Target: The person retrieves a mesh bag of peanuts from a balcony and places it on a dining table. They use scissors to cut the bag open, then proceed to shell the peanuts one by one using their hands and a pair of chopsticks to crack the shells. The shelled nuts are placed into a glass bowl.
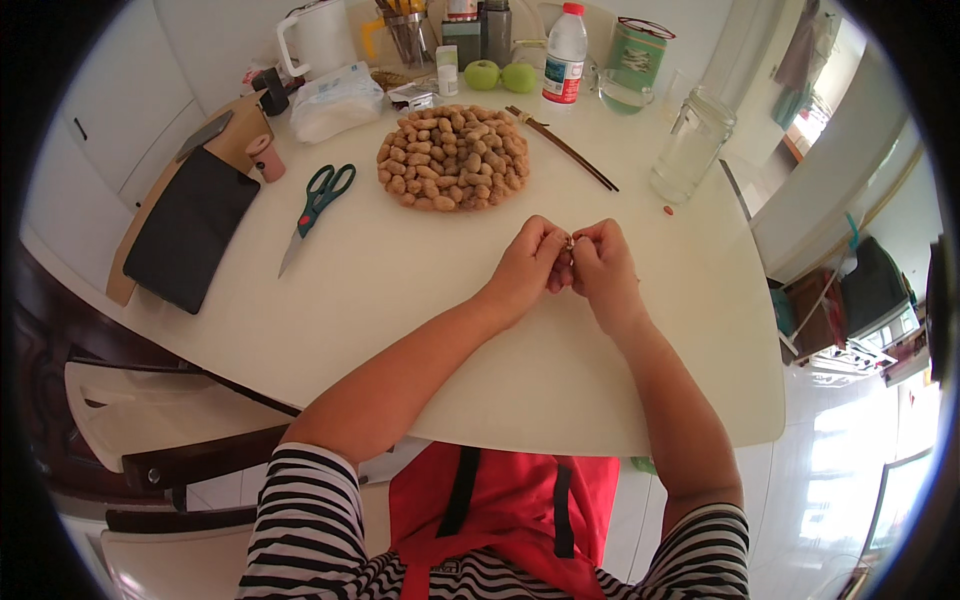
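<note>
My left hand (529,259) and my right hand (604,261) meet over the table, thumbs and fingertips pinched on a small peanut (570,244), mostly covered by the fingers. Beyond my hands lies a round heap of unshelled peanuts (452,159). One reddish peanut kernel (668,211) lies on the table to the right, just in front of a glass jar (691,146) that stands without a lid. A pair of dark wooden chopsticks (566,149) rests between the heap and the jar.
Green-handled scissors (315,202) and a black tablet (192,229) lie on the left of the white table (360,315). Along the back stand a white kettle (322,39), a plastic bag (337,103), two green apples (481,75), a red-capped bottle (565,56) and a glass bowl (625,93).
</note>
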Motion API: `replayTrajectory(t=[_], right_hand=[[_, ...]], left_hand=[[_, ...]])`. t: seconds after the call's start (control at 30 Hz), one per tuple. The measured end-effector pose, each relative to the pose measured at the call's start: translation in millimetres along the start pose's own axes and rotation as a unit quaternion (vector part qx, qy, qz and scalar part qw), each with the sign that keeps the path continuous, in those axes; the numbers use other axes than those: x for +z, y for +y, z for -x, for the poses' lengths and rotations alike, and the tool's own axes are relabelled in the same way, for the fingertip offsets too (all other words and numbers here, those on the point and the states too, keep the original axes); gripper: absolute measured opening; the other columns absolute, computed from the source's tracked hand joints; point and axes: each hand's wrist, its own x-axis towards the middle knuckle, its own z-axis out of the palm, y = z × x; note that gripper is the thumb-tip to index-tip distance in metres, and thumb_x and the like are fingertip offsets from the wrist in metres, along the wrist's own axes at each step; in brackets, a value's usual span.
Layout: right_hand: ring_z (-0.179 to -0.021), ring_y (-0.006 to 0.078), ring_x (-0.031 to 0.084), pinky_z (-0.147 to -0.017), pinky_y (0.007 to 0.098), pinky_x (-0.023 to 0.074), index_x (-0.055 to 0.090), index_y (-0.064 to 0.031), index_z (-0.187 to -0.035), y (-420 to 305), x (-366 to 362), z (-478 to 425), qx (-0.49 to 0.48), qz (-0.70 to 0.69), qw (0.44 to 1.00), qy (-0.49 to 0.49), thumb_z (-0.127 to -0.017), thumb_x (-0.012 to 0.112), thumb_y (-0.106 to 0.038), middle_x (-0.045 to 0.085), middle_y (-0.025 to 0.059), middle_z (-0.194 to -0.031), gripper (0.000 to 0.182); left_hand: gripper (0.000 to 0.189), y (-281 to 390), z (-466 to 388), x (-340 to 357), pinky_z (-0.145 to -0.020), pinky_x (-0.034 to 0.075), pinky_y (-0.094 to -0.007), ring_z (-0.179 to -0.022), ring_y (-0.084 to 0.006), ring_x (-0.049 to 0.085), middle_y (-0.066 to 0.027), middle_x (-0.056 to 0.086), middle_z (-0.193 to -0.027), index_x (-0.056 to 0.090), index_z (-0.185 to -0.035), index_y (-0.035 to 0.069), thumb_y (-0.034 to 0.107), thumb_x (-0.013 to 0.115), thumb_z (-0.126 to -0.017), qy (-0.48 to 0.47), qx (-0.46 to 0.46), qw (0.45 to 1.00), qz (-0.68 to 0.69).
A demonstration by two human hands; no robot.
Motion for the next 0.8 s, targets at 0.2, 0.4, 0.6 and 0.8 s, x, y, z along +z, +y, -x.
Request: replayTrajectory(t=[0.2,0.4,0.6,0.8], right_hand=[[-0.056,0.0185,0.051,-0.051,0.0315,0.0404,0.044,-0.0006,-0.088,-16.6,-37.2,-2.3,-0.128,0.286,0.949,-0.011,-0.085,0.043,-0.009,0.056,0.0103,-0.068,0.009],[-0.068,0.0267,0.055,-0.062,0.0343,0.0431,0.057,-0.0002,-0.089,-16.9,-51.7,-1.1,-0.086,0.365,0.924,-0.077,-0.082,0.048,-0.01,0.056,0.0142,-0.074,0.015],[-0.067,0.0213,0.052,-0.063,0.0314,0.0439,0.06,-0.0026,-0.095,-20.2,-42.1,2.0,-0.177,0.37,0.912,-0.018,-0.078,0.058,-0.011,0.053,0.0105,-0.083,0.019],[-0.067,0.0161,0.052,-0.063,0.0284,0.045,0.057,-0.003,-0.091,-23.9,-18.9,4.5,-0.209,0.272,0.939,-0.003,-0.072,0.064,-0.007,0.053,0.0077,-0.084,0.021]], left_hand=[[0.016,3.1,-0.5,0.4,-0.07,0.045,-0.0248,-0.083,-0.0137,0.054,-0.0066,0.054,-0.091,0.046,-0.101,0.004,0.016,0.039,-0.093,-0.029,-0.019,0.992,0.122],[0.016,3.2,-3.2,-10.0,-0.08,0.047,-0.0278,-0.09,-0.0167,0.055,-0.0087,0.055,-0.096,0.047,-0.101,0.003,0.014,0.042,-0.092,-0.009,-0.04,0.987,0.153],[0.016,3.3,-4.3,-9.5,-0.081,0.048,-0.0279,-0.091,-0.0183,0.056,-0.0111,0.056,-0.099,0.046,-0.099,0.002,0.015,0.047,-0.09,0.004,-0.057,0.984,0.169],[0.018,-0.1,-4.1,-10.5,-0.082,0.048,-0.0277,-0.091,-0.017,0.057,-0.0105,0.056,-0.1,0.045,-0.1,0.003,0.015,0.05,-0.089,0.019,-0.047,0.983,0.174]])
